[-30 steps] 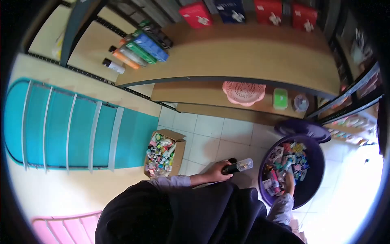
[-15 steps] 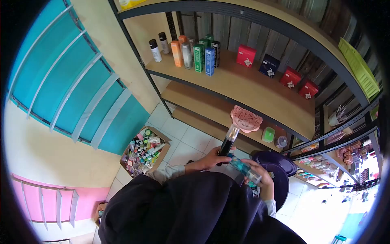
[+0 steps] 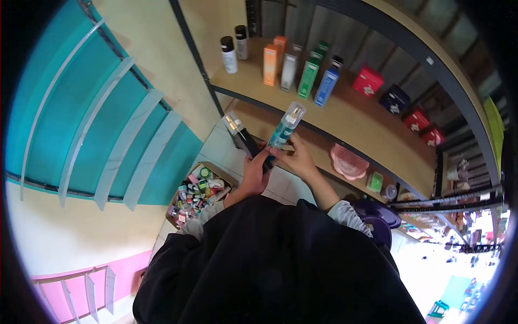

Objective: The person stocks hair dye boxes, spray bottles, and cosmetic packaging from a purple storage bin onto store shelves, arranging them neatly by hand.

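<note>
My left hand (image 3: 253, 177) is closed round a black perfume spray bottle (image 3: 246, 141) with a clear cap, which leans to the upper left. My right hand (image 3: 298, 159) grips a teal perfume spray bottle (image 3: 283, 131), its clear cap pointing up and to the right. Both hands are close together, and the lower ends of the bottles are partly hidden by the fingers. Beyond them, on the shelf (image 3: 345, 121), stand an orange box (image 3: 270, 65), a silver box (image 3: 289, 70), a green box (image 3: 309, 75) and a blue box (image 3: 327, 83).
Two white bottles with black caps, one of them a white bottle (image 3: 229, 56), stand at the shelf's left end. Several red and dark boxes, among them a red box (image 3: 368, 81), sit farther right. A pink basket (image 3: 349, 162) rests lower. A carton (image 3: 226, 186) of cosmetics lies on the floor.
Both hands have risen toward the shelf with their bottles. The teal bottle has swung from pointing down-right to upright, and the black one now tilts left. The view has come closer to the shelf.
</note>
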Tool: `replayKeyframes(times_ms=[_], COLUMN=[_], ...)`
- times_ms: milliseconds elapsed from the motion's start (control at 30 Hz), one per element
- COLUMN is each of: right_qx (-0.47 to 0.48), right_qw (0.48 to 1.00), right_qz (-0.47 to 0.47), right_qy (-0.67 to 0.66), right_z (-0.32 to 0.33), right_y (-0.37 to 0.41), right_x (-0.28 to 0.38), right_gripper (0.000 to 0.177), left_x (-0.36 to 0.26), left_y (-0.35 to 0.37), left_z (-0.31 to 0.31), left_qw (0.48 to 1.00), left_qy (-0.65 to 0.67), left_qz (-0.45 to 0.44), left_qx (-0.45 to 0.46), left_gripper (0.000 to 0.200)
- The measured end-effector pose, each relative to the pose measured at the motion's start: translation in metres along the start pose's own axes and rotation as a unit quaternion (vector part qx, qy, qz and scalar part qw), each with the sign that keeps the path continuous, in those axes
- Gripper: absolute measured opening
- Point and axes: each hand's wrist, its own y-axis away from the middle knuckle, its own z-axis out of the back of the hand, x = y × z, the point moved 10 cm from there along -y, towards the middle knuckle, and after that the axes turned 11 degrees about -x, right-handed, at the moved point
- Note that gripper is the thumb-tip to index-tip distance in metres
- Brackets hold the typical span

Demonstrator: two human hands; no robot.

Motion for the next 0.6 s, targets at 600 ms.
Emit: replayKeyframes(times_ms=[600], right_qx=[-0.200], right_qw=[0.957], right_qz=[0.039], right_qy=[0.205], right_z=[-0.104], right_y=[-0.285], right_x=[-0.081], right_gripper=[0.048], left_x=[-0.150], left_y=[-0.093], left_z=[0.172], left_qw=[0.932], left_qy=[-0.238], left_qz=[-0.178], left_qx=[-0.209], left_gripper=[0.035])
